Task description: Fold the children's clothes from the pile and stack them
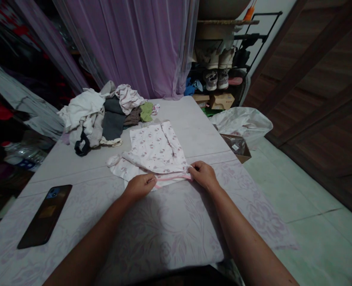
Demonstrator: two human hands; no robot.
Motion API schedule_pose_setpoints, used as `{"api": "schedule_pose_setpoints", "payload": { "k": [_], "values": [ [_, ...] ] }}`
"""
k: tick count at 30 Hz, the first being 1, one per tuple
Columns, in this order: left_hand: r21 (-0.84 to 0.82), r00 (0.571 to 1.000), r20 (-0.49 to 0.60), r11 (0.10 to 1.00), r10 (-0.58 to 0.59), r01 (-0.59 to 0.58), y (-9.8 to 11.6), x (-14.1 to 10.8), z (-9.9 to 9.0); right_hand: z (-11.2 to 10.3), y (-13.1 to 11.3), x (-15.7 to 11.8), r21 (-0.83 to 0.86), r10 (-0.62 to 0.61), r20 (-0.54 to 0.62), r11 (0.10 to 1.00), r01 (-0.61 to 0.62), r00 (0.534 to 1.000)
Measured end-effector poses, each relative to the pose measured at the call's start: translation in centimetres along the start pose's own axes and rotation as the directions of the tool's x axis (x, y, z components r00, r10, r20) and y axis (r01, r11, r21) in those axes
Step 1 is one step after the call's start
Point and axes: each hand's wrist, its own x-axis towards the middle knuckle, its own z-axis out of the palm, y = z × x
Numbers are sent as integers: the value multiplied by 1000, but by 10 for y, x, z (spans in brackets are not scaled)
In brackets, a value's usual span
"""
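A small white garment [156,145] with a scattered print and pink trim lies partly folded on the cloth-covered surface [176,222]. My left hand [140,186] pinches its near edge, toward the left. At the near right corner, the fingers of my right hand [203,173] are closed on the same edge. Between my hands the pink-trimmed border runs roughly straight. A loose part of the garment spreads out to the left, beyond my left hand. Whether it is a shirt or another kind of clothing, I cannot tell.
A heap of clothes [88,113] lies at the back left. Nearer on the left is a phone [46,216], camera side up. Purple curtains [134,47] hang behind. To the right stand a shoe rack [223,59], a plastic bag [243,123] and an open box [238,147] on the floor.
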Motion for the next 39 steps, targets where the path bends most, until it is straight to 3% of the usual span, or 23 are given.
{"api": "schedule_pose_setpoints", "payload": {
  "k": [2,5,9,14,20,26,29,32,36,39],
  "values": [
    [18,1000,19,1000,-16,16,1,3,-2,-2,-3,6,-43,55,37,998,-53,998],
    [33,998,45,999,-32,30,3,4,-4,-3,-2,10,-38,40,63,999,-38,997],
    [-3,995,97,1000,-9,9,0,1,-7,-4,10,4,70,-115,39,991,112,993],
    [-85,937,331,993,111,-88,-2,6,-20,-9,24,-6,226,-336,129,926,303,933],
    [-55,959,215,982,186,-179,0,23,-29,-12,27,-13,260,-388,140,902,345,911],
    [-40,985,75,987,156,-153,3,30,-27,-14,26,-22,282,-465,129,864,417,876],
    [121,983,-32,977,178,-173,10,33,-28,-14,24,-24,264,-466,111,866,426,878],
    [363,955,-102,904,280,-226,14,38,-27,-12,25,-26,260,-474,82,860,440,877],
    [508,924,-35,803,381,-311,14,43,-31,-7,28,-29,225,-490,61,855,467,869],
    [501,942,72,804,329,-319,18,45,-40,-4,30,-30,183,-504,45,853,489,862]
  ]
}}
